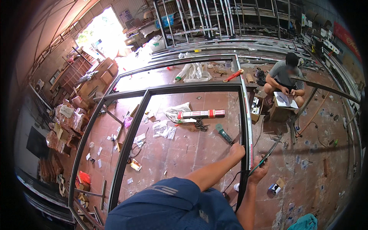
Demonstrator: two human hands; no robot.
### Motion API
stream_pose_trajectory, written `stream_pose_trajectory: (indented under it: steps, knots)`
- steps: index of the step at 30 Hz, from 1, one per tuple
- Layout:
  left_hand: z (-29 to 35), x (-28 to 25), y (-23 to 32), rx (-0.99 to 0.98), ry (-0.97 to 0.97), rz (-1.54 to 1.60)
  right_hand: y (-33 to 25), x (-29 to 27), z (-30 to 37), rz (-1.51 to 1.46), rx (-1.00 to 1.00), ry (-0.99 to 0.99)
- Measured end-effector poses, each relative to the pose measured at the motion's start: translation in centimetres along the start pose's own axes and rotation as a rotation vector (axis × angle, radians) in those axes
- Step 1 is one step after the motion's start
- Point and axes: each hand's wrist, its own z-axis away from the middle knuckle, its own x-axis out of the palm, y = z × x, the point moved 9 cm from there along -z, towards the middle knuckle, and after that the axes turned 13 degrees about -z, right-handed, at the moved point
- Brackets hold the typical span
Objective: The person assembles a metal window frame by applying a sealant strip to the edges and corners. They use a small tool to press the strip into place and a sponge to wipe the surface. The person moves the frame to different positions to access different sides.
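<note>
A large dark metal frame (195,88) with crossbars spreads out in front of me. At its right side bar, my left hand (237,151) is closed against the inner edge; what its fingers hold, if anything, is hidden. Just outside the same bar, my right hand (260,170) is closed around a long thin strip (270,150), dark with a green edge, which slants up and away to the right. A green angle grinder (224,135) lies on the floor inside the frame, close beyond my left hand.
An orange-red tool (233,75) rests on the frame's far right corner. A red-and-white long box (201,114) and plastic wrap lie on the tiles. At the right, a person (285,74) crouches by a carton (283,113). Metal profiles (230,44) are stacked behind.
</note>
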Motion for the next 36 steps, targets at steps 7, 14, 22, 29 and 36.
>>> stream_pose_trajectory:
  steps: [7,14,22,29,36]
  knots:
    - [5.8,-5.8,2.3,-0.354,-0.114,0.576,-1.0,-1.8,-1.2,-0.080,-0.040,0.028]
    - [7.8,-6.4,2.2,-0.346,-0.159,0.687,0.1,-2.6,-1.5,0.002,-0.002,0.038]
    - [5.9,-2.8,0.9,-0.358,-0.118,0.458,-0.3,-1.6,-0.7,0.004,-0.035,0.030]
    - [7.6,-4.5,4.0,-0.061,-0.079,0.365,-2.1,-1.8,-1.6,0.047,-0.127,0.039]
    - [8.7,-3.4,1.3,-0.412,-0.075,0.556,-1.1,-1.4,-0.9,0.022,-0.057,0.050]
